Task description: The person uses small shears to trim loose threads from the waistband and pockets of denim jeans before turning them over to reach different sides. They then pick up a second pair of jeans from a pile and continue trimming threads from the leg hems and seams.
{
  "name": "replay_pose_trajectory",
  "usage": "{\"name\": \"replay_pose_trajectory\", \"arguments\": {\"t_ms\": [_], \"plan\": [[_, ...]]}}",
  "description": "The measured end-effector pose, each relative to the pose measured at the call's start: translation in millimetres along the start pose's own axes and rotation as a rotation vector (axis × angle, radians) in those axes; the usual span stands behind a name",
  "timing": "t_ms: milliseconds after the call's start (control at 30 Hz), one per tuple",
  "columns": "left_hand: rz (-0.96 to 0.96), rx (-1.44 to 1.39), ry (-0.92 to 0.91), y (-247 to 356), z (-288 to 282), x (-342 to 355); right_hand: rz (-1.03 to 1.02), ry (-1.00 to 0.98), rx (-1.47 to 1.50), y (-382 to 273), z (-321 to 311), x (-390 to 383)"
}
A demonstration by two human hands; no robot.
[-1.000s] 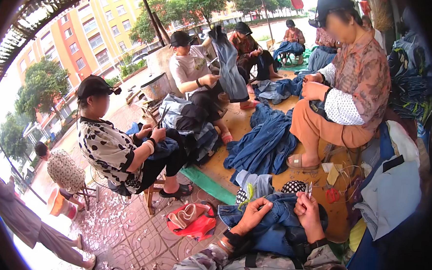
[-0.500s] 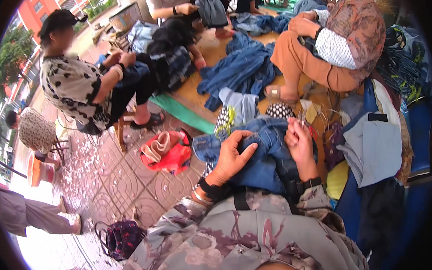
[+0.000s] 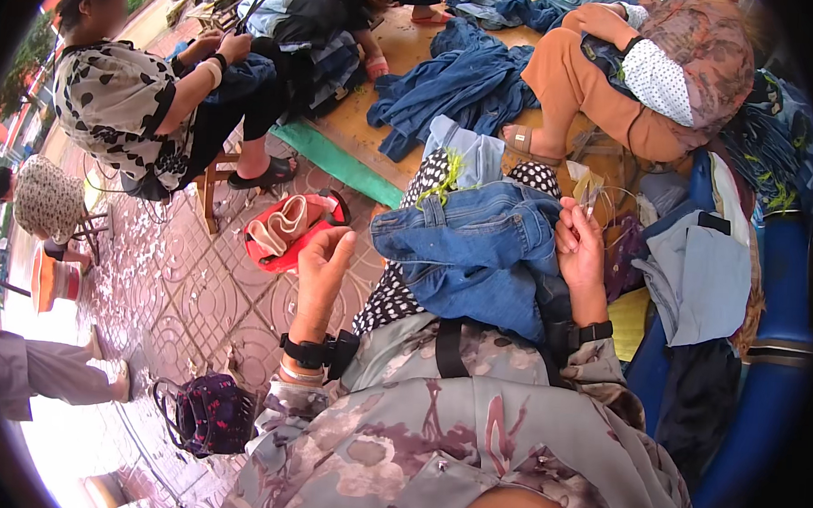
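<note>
Blue denim garment (image 3: 480, 249): lies bunched across the wearer's lap, upon a black-and-white polka-dot cloth (image 3: 393, 295).
Yellow-green threads (image 3: 447, 175): a loose tuft at the garment's far left edge.
Left hand (image 3: 321, 266): raised left of the garment, apart from it; fingers half curled with a narrow gap to the thumb. I cannot tell whether anything thin sits between them.
Right hand (image 3: 583, 252): at the garment's right edge, fingers closed around a small metal tool (image 3: 590, 207) whose tip points up; its kind is too small to tell.
Red bag (image 3: 261, 248): on the paving left of the garment, near the left hand, beige cloth (image 3: 284, 225) on top.
Pale blue denim (image 3: 472, 152): just beyond the garment.
Denim heap (image 3: 452, 95): farther beyond the garment.
Folded light-blue cloth (image 3: 703, 293): well right of the garment.
Co-worker in orange trousers (image 3: 576, 93): seated beyond the garment, to its right.
</note>
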State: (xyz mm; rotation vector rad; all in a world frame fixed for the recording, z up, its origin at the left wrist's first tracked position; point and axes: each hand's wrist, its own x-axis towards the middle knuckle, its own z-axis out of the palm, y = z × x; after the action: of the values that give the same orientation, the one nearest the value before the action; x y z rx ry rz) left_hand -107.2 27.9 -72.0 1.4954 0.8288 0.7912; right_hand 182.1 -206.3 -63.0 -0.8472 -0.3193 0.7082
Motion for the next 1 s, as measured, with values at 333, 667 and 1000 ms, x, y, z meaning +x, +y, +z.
{"name": "replay_pose_trajectory", "arguments": {"t_ms": [333,667,1000], "plan": [[-0.247,-0.598,-0.318,-13.8,21.1,10.6,-0.112,-0.148,-0.679,-20.5,36.0,-20.7],[0.005,-0.913,-0.44,106.8,53.2,19.2,-0.287,-0.013,-1.099,-27.2,32.0,-28.8],[0.352,-1.19,-0.59,233.5,14.2,2.1,-0.711,-0.108,-0.464,-182.9,103.8,-74.1]]}}
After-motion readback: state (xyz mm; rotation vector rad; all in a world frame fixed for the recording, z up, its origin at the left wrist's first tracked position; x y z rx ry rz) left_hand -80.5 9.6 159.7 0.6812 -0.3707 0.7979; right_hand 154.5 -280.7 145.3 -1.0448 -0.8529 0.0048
